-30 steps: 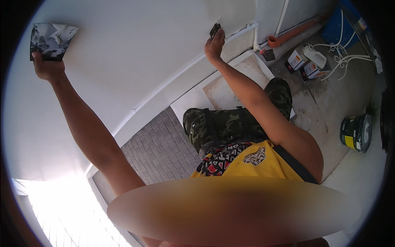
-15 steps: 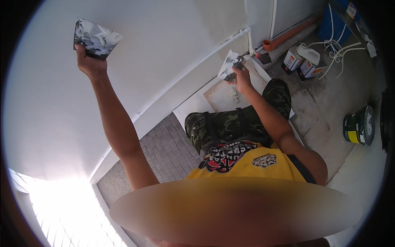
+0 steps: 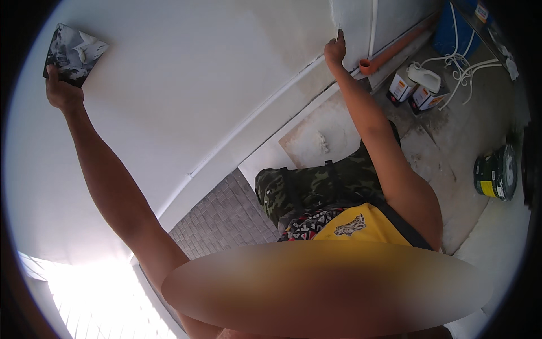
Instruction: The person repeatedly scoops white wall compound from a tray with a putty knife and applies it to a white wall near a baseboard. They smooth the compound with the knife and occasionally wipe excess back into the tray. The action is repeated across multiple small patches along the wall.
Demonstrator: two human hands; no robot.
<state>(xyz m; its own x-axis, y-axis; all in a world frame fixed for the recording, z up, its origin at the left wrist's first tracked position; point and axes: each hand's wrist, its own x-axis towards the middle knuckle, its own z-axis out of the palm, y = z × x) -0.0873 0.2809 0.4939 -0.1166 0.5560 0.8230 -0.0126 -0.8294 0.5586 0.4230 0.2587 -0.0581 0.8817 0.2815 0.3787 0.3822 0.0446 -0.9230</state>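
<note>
My left hand is raised at the far left, closed round the lower edge of a wide putty knife. Its blade is smeared with white and dark putty, with a thick lump near the middle. Higher up on the right, my right hand reaches up at the white wall with its fingers closed. The second putty knife in it shows almost edge-on as a thin sliver, close to a pale vertical line on the wall. Whether the blade touches the wall I cannot tell.
A white pipe runs along the wall's foot. An orange pipe lies at the back. Tins with a white jug stand beside a white metal frame. A dark bucket is at right; a board bears a putty lump.
My right hand has risen from above the board to the wall, and its putty knife has turned edge-on. My left hand with its putty knife has moved further left.
</note>
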